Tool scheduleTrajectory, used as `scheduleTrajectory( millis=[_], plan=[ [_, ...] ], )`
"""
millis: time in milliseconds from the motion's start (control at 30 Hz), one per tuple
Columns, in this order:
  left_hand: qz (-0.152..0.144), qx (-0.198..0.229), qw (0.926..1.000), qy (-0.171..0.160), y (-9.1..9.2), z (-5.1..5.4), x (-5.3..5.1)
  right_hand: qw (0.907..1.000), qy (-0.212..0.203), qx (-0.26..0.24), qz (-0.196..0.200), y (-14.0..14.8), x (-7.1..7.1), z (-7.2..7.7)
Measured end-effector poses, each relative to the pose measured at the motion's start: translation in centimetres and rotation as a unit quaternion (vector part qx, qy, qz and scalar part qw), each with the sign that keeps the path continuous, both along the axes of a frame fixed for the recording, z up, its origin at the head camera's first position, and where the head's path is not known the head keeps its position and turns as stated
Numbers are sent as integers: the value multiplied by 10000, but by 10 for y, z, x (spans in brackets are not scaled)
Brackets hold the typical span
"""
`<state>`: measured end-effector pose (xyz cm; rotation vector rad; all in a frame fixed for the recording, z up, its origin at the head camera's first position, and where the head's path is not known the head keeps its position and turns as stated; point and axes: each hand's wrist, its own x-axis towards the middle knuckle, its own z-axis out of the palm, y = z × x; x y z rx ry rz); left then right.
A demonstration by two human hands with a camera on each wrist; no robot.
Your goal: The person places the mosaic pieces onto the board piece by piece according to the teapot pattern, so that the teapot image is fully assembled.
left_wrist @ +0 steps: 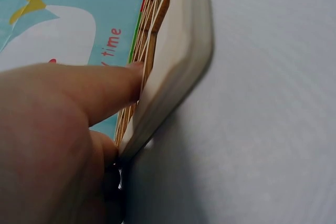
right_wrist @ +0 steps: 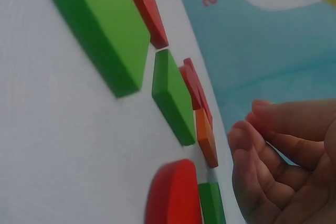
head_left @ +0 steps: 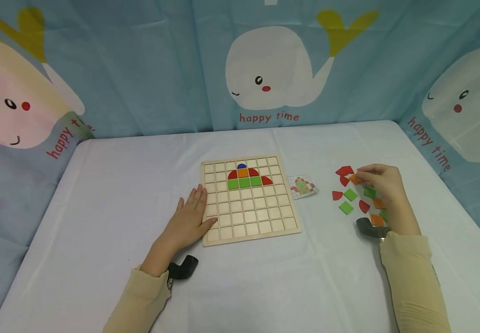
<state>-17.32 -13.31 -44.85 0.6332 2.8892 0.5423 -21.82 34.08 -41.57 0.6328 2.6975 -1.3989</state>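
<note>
A wooden grid board (head_left: 248, 217) lies on the table, with a blue half-round piece (head_left: 241, 165), an orange square (head_left: 242, 173), red quarter-round pieces and green squares (head_left: 245, 182) in its upper cells. My left hand (head_left: 187, 222) rests along the board's left edge, fingers extended and thumb over the cells. Over the loose pieces at the right, my right hand (head_left: 383, 182) has its fingers curled, tips near the thumb. No piece shows between them in the right wrist view. Close by the fingertips lies an orange piece (right_wrist: 206, 137), on the table and apart from them.
A small picture card (head_left: 302, 186) lies beside the board's right edge. Loose red pieces (head_left: 364, 206), green pieces (head_left: 346, 207) and orange pieces (head_left: 377, 220) are scattered under and around the right hand. A blue whale-print curtain (head_left: 160, 92) hangs behind the white table.
</note>
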Motion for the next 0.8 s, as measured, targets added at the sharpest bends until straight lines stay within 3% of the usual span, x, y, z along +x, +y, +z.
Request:
scheduleTrajectory(
  millis=[333,533,800],
  plan=[
    [-5,36,10000,-59,0,1,0,9994,-102,138,-311,5,0,-5],
    [11,3,9999,-107,1,-1,-1,9990,-364,252,-104,7,-2,-8],
    [35,-45,9999,-94,1,-1,-1,9982,-412,427,-19,7,-1,-9]
  ],
)
